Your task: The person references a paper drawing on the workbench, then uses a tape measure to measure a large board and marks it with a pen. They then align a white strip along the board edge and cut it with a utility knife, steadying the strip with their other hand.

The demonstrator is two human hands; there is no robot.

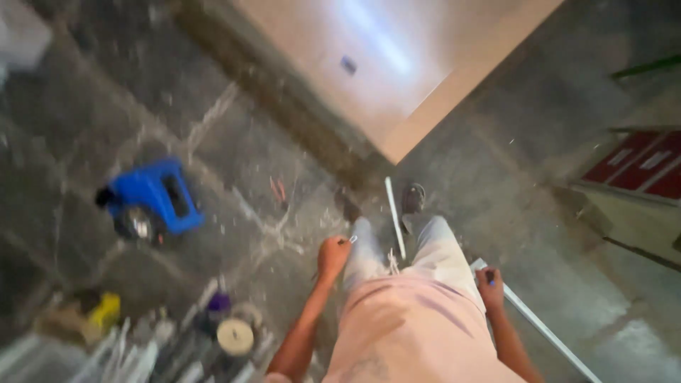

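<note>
I am standing and looking straight down at my own legs in pale trousers. My left hand [333, 254] hangs by my left thigh, closed around a small thin tool, possibly a pencil or a blade; blur hides what it is. My right hand [489, 285] grips the near end of a long white strip [540, 328] that runs down to the right along the floor. A second thin white rod [394, 216] stands between my legs, reaching toward my shoes.
A blue machine on wheels [150, 200] sits on the grey tiled floor at left. Tools, a round tape roll [235, 336] and a yellow item [104, 310] clutter the lower left. A pale wall corner [397, 71] rises ahead. Red boxes [642, 164] lie at right.
</note>
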